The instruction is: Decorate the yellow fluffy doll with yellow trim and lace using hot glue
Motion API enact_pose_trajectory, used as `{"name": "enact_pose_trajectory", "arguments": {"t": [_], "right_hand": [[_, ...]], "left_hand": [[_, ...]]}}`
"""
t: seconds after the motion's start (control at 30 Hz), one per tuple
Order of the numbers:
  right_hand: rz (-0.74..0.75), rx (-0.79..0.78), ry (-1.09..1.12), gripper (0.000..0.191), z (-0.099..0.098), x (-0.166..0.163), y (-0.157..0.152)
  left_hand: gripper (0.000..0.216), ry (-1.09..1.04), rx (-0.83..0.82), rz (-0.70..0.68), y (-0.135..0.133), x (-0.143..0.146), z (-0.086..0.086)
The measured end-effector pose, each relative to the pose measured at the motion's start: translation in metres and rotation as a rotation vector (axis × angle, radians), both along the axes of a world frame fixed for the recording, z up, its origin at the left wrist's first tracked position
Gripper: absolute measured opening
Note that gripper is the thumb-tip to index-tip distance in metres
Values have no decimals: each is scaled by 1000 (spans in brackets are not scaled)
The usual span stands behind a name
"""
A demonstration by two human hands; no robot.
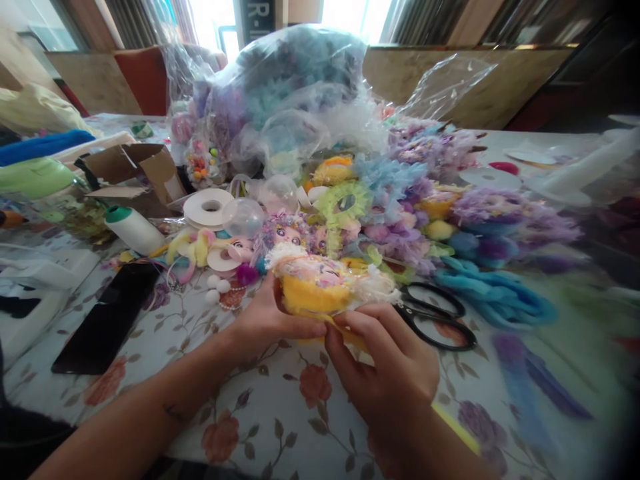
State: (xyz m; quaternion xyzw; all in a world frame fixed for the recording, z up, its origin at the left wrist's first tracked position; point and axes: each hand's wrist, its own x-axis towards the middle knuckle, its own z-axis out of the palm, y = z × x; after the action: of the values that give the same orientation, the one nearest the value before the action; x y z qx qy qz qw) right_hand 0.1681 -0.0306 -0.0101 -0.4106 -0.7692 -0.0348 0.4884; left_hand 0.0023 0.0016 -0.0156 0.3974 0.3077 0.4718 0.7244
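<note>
A doll (317,287) with pale fluffy hair and a fuzzy yellow body lies tilted between my hands, above the floral tablecloth. My left hand (275,313) wraps round its left side, the thumb pressed along the lower edge. At that same edge my right hand (385,353) pinches a thin yellow strip (327,319) between thumb and fingers, close to my left thumb tip. More yellow ribbon (457,427) shows past my right wrist. Black-handled scissors (440,317) lie just right of the doll, their blades hidden.
Behind the doll are a ribbon roll (207,208), plush doll parts and a large clear plastic bag (300,87). To the left lie a black phone (107,320), a thread cone (133,229) and an open cardboard box (135,173). Blue fuzzy cord (500,293) lies right.
</note>
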Motion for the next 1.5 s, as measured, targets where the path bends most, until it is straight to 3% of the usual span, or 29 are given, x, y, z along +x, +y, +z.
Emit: {"name": "enact_pose_trajectory", "arguments": {"t": [0.27,0.6,0.83,1.0,1.13,1.37,1.5], "right_hand": [[0,32,-38,12,-3,2,0],[76,-28,43,16,3,0,-1],[-6,-34,40,10,1,0,1],[2,-25,25,10,0,-1,2],[11,-25,6,10,-2,0,3],[18,-46,22,11,0,0,1],[24,-45,18,11,0,0,1]], "left_hand": [[51,13,2,-3,0,-1,-5],[53,29,-23,17,-1,-1,-6],[48,125,44,13,0,2,0],[53,120,25,59,2,1,0],[44,93,45,17,3,-1,-3],[61,-29,-22,-22,0,-1,4],[67,5,-92,37,-1,0,4]]}}
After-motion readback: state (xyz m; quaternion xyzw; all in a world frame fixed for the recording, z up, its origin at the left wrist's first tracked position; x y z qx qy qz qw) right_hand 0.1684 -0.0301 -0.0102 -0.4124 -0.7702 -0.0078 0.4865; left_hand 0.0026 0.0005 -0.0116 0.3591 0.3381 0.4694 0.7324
